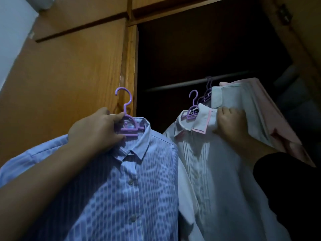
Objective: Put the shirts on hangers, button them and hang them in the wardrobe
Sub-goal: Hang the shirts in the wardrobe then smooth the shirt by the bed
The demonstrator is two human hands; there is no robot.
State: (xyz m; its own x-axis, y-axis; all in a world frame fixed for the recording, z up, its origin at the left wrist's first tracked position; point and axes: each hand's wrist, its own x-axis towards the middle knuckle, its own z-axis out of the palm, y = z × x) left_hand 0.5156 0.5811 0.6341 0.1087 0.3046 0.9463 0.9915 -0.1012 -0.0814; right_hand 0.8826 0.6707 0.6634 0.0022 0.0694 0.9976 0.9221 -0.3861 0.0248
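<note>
Head view: left fingers [119,117] around upright purple hanger [129,126], right fingers [224,112] bunching hung shirts [243,108].

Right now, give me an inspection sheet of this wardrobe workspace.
Surface: no table in view; wardrobe rail runs across the dark opening.
Job's things: blue striped shirt buttoned on a purple hanger, hook not yet on the rail; white pleated shirt on its own purple hanger; more shirts bunched to the right.
Clutter: nothing seen.
Hands: left hand grips the blue shirt's hanger; right hand pushes the hung shirts aside, clutching fabric.
Cables: nothing seen.
Surroundings: wooden wardrobe door at left, white wall beyond; interior is dim.
</note>
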